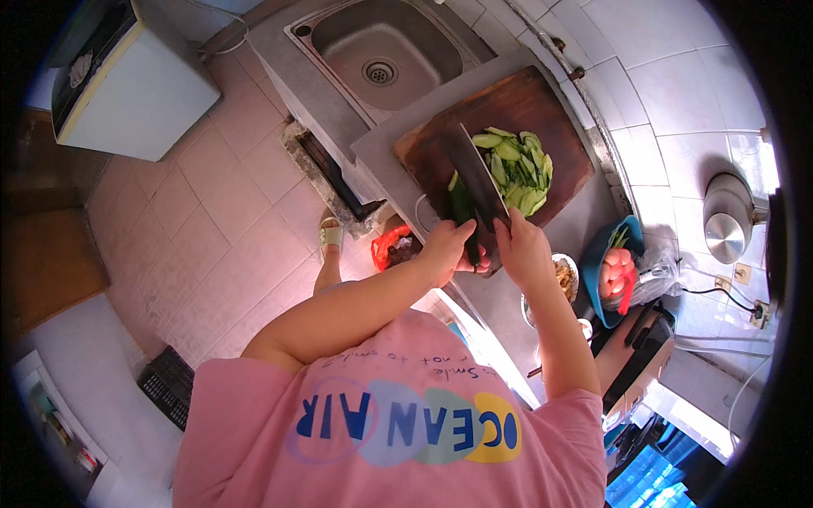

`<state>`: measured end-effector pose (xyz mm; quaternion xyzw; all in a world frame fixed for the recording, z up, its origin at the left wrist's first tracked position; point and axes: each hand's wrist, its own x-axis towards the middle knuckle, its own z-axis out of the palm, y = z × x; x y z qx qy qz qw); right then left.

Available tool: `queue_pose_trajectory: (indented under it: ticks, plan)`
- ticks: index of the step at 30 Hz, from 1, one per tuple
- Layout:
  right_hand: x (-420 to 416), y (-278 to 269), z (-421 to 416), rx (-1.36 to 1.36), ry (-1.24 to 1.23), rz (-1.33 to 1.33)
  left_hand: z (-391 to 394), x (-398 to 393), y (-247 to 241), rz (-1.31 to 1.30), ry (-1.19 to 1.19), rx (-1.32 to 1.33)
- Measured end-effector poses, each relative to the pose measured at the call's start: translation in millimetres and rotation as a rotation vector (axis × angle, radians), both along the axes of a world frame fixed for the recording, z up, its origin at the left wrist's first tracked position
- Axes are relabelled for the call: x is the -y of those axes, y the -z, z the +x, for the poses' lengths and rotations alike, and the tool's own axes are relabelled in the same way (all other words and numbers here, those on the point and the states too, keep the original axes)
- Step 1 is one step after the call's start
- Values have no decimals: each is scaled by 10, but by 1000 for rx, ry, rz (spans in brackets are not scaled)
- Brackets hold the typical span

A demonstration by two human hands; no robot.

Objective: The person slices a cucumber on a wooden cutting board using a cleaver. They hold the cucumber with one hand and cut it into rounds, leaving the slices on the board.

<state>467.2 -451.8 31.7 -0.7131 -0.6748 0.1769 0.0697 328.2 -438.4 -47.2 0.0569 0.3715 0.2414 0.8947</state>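
A dark wooden cutting board (424, 150) lies on the counter beside the sink. On its far right part is a heap of thin cucumber slices (519, 166). My left hand (452, 249) holds an uncut length of cucumber (462, 204), whose pale cut end points away from me. In my right hand (521, 244) is the handle of a wide-bladed cleaver (477, 166). The blade stands between the cucumber piece and the slices, its long bright edge on the slices' side. The cleaver's handle is mostly hidden by my fingers.
A steel sink (406, 41) adjoins the board. Right of my arm are a bowl of food (565, 279) and a blue basket (594, 270) with eggs (615, 273). A kettle (724, 219) stands near the tiled wall. Below the counter hangs or lies a red plastic bag (383, 247).
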Motion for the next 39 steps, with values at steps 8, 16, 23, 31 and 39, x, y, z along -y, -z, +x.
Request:
queue_pose_trajectory:
  ticks: [8,16,23,31,39]
  plan:
    - [-152,192,-159,43,53,-106,-19,14,36,38,30,65]
    - [-44,70,-42,-46,79,35,-5,-20,18,34,24,15]
    - [-10,57,-116,58,39,-67,13,-6,-29,18,-19,-2]
    - [-136,207,-55,-4,49,17,-6,-32,55,66,26,63]
    - [35,-12,-76,33,-9,5,8,-24,43,0,-29,-12]
